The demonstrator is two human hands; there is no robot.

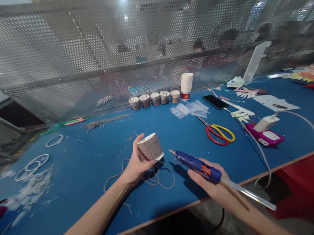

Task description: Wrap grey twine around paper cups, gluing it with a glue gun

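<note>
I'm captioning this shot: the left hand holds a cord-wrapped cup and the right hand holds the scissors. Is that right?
Not quite: in the head view, the right hand holds a blue glue gun, while the scissors lie on the table. The left hand does hold the cord-wrapped cup.

Bare hands (138,164) and bare, seemingly slender forearms (105,206) show.
</note>
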